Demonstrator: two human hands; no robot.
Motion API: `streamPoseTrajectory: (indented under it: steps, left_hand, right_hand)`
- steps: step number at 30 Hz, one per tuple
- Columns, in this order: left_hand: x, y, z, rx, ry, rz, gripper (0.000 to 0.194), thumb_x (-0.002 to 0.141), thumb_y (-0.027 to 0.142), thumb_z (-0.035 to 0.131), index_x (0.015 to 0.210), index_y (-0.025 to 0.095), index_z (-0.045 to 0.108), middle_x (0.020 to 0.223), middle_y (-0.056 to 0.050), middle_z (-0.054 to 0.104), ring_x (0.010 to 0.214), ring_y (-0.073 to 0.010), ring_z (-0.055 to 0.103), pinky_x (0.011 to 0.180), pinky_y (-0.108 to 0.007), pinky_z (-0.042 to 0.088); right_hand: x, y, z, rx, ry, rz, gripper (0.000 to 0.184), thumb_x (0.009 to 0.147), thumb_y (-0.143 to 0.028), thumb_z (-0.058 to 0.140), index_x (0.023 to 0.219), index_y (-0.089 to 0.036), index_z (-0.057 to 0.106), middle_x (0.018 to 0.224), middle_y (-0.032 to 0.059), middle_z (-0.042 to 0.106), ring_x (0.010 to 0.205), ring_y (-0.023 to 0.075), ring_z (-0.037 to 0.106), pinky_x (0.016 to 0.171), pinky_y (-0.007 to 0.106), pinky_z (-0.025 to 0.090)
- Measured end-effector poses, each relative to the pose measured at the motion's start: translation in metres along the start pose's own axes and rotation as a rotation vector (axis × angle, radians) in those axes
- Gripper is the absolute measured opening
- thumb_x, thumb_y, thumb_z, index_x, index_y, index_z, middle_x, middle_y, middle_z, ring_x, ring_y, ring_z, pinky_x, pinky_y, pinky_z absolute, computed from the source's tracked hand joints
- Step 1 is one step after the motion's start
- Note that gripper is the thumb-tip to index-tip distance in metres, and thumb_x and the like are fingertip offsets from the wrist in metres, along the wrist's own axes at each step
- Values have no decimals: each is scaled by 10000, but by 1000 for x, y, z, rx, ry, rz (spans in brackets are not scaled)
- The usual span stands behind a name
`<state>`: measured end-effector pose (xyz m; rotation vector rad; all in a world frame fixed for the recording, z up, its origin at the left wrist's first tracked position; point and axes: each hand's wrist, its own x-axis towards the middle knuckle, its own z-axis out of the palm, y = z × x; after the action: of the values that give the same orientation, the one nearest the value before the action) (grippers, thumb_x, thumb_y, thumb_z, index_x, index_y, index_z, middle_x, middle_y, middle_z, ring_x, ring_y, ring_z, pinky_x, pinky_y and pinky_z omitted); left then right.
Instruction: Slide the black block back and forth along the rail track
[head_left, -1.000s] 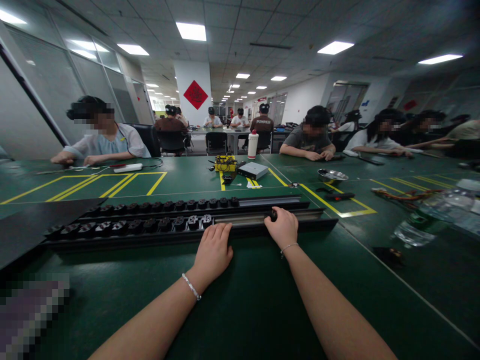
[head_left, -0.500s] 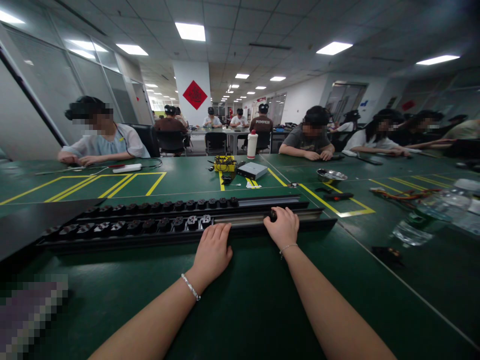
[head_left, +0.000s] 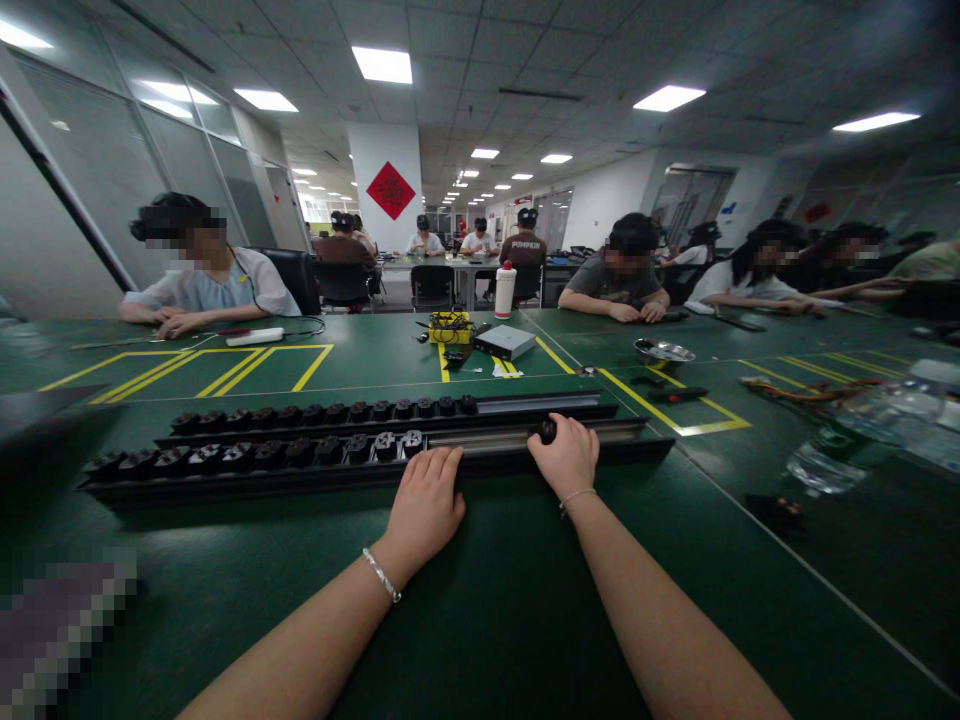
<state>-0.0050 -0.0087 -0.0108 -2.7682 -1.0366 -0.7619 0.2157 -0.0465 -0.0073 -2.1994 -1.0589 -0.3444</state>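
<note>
Two long black rails lie across the green table, each holding a row of several black socket modules. My left hand [head_left: 425, 505] rests on the near rail [head_left: 247, 472], fingers curled over its front edge beside the last module [head_left: 411, 439] in the row. My right hand [head_left: 566, 456] is closed on a small black socket module [head_left: 547, 431] sitting in the bare metal channel of the same rail. The far rail [head_left: 540, 403] lies just behind, untouched.
A clear plastic bottle [head_left: 862, 435] lies on its side at the right. A metal bowl [head_left: 664, 351], a yellow box [head_left: 450, 326] and a grey box [head_left: 506, 341] stand further back. Other people work at the table's far side and at tables behind.
Both hands have stayed where they were. The dark flat sheet at the left edge has slid out of most of the view.
</note>
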Motion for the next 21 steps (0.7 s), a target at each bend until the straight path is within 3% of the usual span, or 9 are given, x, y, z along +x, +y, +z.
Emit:
streamPoseTrajectory:
  steps: [21]
  left_hand:
    - [1, 0, -1, 7, -7, -9, 543, 760, 193, 523, 1297, 150, 457, 1251, -106, 555, 1183, -259, 471, 1069, -429, 329]
  right_hand:
    - [1, -1, -2, 18, -13, 4, 440, 721, -320, 472, 1109, -152, 591, 1110, 108, 626, 1161, 256, 463, 1055, 420, 206]
